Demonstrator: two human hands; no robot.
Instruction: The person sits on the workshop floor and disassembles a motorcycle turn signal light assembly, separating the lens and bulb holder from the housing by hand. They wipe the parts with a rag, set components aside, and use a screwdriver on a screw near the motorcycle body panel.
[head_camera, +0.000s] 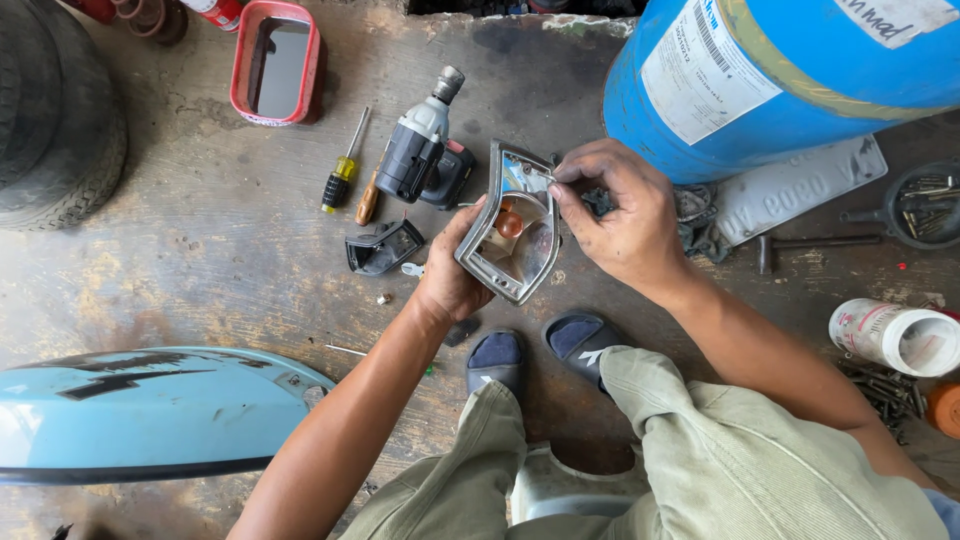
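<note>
On the stained concrete floor (230, 250), going left to right: a tyre (55, 110) at the far edge, a pale blue body panel (150, 410) low down, a red-rimmed tub (278, 65), a yellow-handled screwdriver (343, 170), a cordless driver (425, 150) and a small dark lamp housing (383, 247). Past the hands stand a blue drum (760, 80), a grey plate (795, 185) lying flat, a T-handled wrench (800, 243), a dish of screws (925, 205) and a white tube (895, 335).

The left hand (450, 280) is closed around the lower edge of a clear turn-signal lamp (512, 235), held above the floor just over the person's sandals (540, 350). An orange bulb (510, 224) shows inside it. The right hand (625, 215) pinches something tiny at the lamp's upper corner — a screw or clip, too small to tell.

What could go wrong: the pinched piece could slip from the fingertips and vanish among the floor clutter, and the lens could crack if the left hand's hold loosens — it grips only one edge.

The drum, tyre and blue panel are cut off by the frame, and the lamp's back is hidden.
</note>
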